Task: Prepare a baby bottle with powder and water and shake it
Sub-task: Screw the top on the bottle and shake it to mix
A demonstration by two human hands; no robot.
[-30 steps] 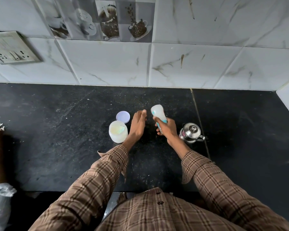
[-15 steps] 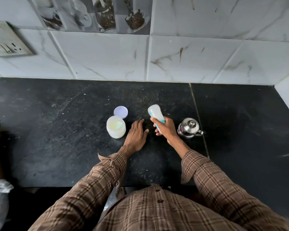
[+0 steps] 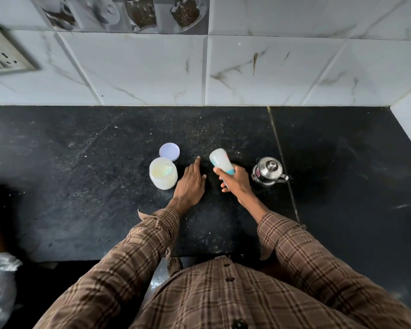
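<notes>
We count one baby bottle (image 3: pixel 221 161); one open powder jar (image 3: pixel 163 173); one loose lid (image 3: pixel 169 151); one steel kettle (image 3: pixel 268 172); two hands, left (image 3: pixel 191 185) and right (image 3: pixel 237 182); one wall socket (image 3: pixel 4 58).

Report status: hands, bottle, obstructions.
Right hand gripping baby bottle, tilted. Left hand flat on counter, empty. Open powder jar left, steel kettle right; nothing blocking.

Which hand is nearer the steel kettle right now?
Right. The right hand, holding the bottle, is just left of the kettle; the left hand lies flat farther left, beside the open jar.
</notes>
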